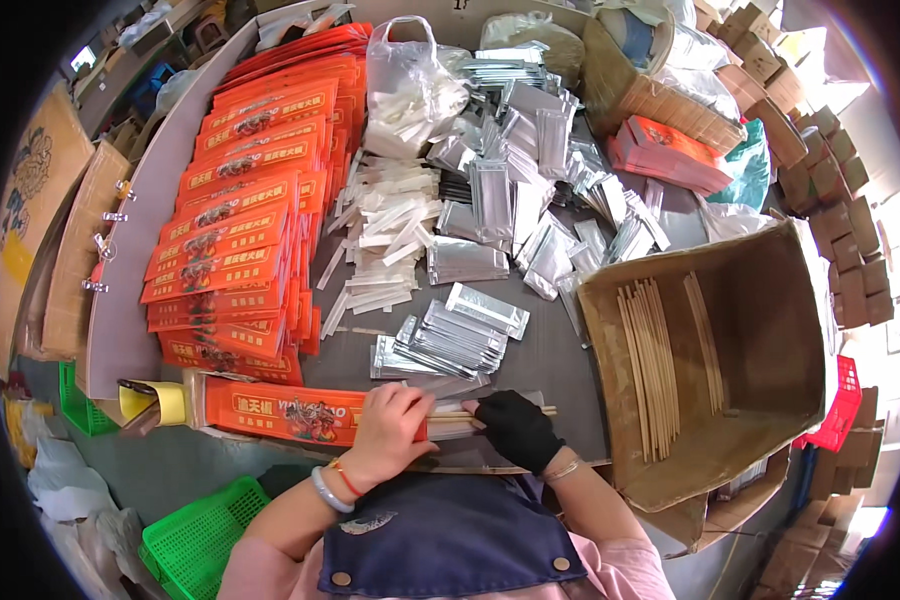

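My left hand (395,430) is closed on the right end of an orange printed paper sleeve (260,408), which lies along the table's near edge. My right hand (518,430), in a black glove that leaves the fingertips bare, pinches a pair of wooden chopsticks (450,414). The chopsticks lie level, their left ends at the sleeve's end by my left fingers and their right ends showing past the glove. A clear plastic piece (530,400) lies partly beneath them. Just beyond my hands is a small stack of silver foil sachets (450,340).
Stacked orange sleeves (235,220) fill the left side. Narrow white strips (390,215) and more foil sachets (495,200) are heaped in the middle. At right, a tilted cardboard box (760,430) holds loose chopsticks (650,370). A green basket (205,530) stands below left.
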`<state>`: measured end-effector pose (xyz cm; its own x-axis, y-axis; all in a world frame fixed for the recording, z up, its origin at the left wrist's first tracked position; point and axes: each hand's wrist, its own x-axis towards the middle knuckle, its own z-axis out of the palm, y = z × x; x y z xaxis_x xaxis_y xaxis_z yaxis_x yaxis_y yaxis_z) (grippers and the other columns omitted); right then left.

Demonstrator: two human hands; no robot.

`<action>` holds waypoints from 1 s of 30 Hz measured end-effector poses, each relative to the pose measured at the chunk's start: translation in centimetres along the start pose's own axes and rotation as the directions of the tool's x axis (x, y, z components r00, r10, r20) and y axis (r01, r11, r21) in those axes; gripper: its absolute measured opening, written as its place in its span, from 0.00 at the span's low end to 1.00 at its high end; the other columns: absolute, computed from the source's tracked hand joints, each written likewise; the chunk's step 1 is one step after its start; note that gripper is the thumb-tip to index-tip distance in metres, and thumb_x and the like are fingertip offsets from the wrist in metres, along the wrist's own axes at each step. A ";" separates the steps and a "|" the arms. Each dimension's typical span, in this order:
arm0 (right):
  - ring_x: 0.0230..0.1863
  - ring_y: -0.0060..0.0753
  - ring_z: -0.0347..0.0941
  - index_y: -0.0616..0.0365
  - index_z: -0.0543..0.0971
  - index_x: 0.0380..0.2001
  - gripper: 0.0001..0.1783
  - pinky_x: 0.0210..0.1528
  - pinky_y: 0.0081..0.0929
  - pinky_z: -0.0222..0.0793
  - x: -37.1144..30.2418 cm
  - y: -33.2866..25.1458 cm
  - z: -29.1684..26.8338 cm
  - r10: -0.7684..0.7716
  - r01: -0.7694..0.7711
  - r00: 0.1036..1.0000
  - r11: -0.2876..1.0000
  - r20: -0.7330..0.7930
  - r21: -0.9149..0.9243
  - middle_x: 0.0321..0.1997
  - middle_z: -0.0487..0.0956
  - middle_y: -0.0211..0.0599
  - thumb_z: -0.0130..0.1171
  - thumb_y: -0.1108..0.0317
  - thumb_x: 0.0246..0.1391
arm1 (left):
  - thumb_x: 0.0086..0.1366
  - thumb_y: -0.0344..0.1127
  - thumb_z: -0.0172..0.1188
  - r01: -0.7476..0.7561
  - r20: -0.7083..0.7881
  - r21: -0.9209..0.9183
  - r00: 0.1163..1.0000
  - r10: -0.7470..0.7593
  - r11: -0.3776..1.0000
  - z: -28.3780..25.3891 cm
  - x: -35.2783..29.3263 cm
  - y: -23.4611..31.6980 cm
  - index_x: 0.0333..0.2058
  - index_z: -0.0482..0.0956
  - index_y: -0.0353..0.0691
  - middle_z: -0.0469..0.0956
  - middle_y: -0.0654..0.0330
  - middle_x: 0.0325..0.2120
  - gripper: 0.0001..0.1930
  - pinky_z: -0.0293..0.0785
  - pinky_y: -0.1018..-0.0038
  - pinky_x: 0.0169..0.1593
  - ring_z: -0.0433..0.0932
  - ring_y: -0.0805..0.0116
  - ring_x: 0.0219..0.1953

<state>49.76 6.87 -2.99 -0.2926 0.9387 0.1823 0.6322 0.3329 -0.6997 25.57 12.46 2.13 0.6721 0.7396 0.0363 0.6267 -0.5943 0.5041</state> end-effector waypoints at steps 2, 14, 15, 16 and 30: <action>0.37 0.45 0.76 0.52 0.82 0.43 0.17 0.38 0.37 0.72 -0.2 0.7 -1.4 0.011 -0.023 0.996 0.988 -0.083 -0.150 0.33 0.79 0.42 0.68 0.65 0.47 | 0.36 0.39 0.78 0.000 -0.023 0.061 1.000 0.002 0.998 -0.2 -0.1 0.0 0.51 0.74 0.37 0.73 0.58 0.46 0.39 0.65 0.59 0.55 0.69 0.55 0.50; 0.45 0.41 0.73 0.53 0.76 0.43 0.33 0.46 0.42 0.64 2.6 -3.6 -0.8 0.057 -0.072 0.997 0.933 -0.054 -0.352 0.42 0.75 0.39 0.75 0.50 0.33 | 0.43 0.34 0.70 -0.201 0.227 0.122 0.959 0.170 0.972 -0.8 2.2 -0.6 0.45 0.78 0.47 0.72 0.55 0.42 0.26 0.69 0.61 0.49 0.71 0.56 0.46; 0.45 0.41 0.73 0.53 0.76 0.43 0.33 0.46 0.42 0.64 2.6 -4.2 -1.6 0.052 -0.065 0.998 0.936 -0.045 -0.346 0.42 0.75 0.39 0.75 0.50 0.33 | 0.44 0.35 0.69 -0.260 0.394 0.118 0.898 0.195 0.958 -1.9 2.5 -0.4 0.42 0.79 0.48 0.72 0.55 0.40 0.22 0.70 0.61 0.47 0.71 0.56 0.44; 0.45 0.42 0.72 0.52 0.76 0.43 0.34 0.47 0.42 0.64 3.0 -4.7 -2.6 0.080 -0.070 0.997 0.927 0.011 -0.369 0.40 0.75 0.37 0.76 0.51 0.30 | 0.43 0.37 0.68 -0.298 0.344 0.107 0.906 0.246 0.949 -3.1 2.9 -0.6 0.34 0.78 0.47 0.72 0.55 0.36 0.16 0.71 0.61 0.43 0.72 0.56 0.40; 0.47 0.41 0.70 0.51 0.75 0.45 0.36 0.54 0.45 0.56 0.6 -4.7 -5.1 0.196 -0.197 0.979 0.869 -0.050 -0.455 0.44 0.75 0.35 0.74 0.48 0.32 | 0.43 0.56 0.76 0.402 -0.250 -0.118 0.873 -0.419 0.908 1.7 -2.5 -3.8 0.58 0.70 0.35 0.64 0.49 0.59 0.47 0.42 0.40 0.67 0.57 0.44 0.64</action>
<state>50.28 6.33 3.97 -0.1268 0.9890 0.0765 0.9329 0.1451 -0.3296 22.18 12.35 -1.31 0.2254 0.9736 0.0357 0.7928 -0.2045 0.5742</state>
